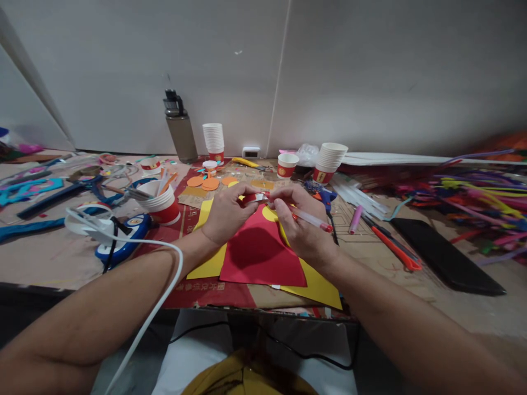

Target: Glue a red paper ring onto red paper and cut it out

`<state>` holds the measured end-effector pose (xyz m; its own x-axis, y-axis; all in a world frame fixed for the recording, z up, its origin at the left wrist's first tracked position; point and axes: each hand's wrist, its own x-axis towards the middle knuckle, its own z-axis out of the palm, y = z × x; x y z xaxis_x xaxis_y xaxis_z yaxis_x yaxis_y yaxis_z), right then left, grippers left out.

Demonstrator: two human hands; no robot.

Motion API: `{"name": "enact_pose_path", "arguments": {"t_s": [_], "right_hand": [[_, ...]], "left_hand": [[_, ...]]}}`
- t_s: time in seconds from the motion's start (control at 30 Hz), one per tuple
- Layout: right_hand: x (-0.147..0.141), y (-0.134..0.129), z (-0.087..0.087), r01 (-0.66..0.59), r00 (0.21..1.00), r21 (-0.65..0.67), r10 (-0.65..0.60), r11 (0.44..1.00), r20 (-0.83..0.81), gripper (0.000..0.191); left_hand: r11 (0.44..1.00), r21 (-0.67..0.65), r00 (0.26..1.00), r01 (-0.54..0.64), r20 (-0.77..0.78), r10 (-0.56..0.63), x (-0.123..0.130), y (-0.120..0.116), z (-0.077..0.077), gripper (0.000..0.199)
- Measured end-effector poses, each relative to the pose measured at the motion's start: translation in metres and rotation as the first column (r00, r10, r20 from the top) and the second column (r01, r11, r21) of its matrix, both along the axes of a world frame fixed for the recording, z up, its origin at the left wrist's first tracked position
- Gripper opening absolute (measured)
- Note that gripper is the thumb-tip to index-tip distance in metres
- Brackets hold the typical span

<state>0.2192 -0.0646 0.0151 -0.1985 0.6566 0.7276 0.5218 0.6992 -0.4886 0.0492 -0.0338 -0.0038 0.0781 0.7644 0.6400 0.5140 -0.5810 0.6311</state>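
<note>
My left hand (229, 212) is closed on a small red and white piece (258, 197), held over the papers. Opposite it, my right hand (303, 222) touches the same piece with its fingertips and has a clear pen with a red end (310, 219) gripped in it, pointing down to the right. Below both hands lies a red paper sheet (261, 255) on top of yellow paper (319, 288). A yellow round piece (269, 213) shows at the red sheet's upper edge. The fingers partly hide the small piece.
Orange discs (210, 184), a paper cup with tools (162, 206) and a blue device (129, 236) are to the left. Stacked cups (330, 159) and a bottle (181, 134) stand behind. A cutter (395, 247), a black slab (447, 255) and colourful pipe cleaners (486, 203) lie right.
</note>
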Motion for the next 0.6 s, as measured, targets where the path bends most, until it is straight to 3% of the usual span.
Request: {"name": "enact_pose_path", "arguments": {"t_s": [0.6], "right_hand": [[0.0004, -0.0029, 0.0013, 0.036, 0.998, 0.003, -0.036, 0.999, 0.042, 0.011]], "left_hand": [[1.000, 0.017, 1.000, 0.000, -0.010, 0.000, -0.0002, 0.0000, 0.0011, 0.018]]}}
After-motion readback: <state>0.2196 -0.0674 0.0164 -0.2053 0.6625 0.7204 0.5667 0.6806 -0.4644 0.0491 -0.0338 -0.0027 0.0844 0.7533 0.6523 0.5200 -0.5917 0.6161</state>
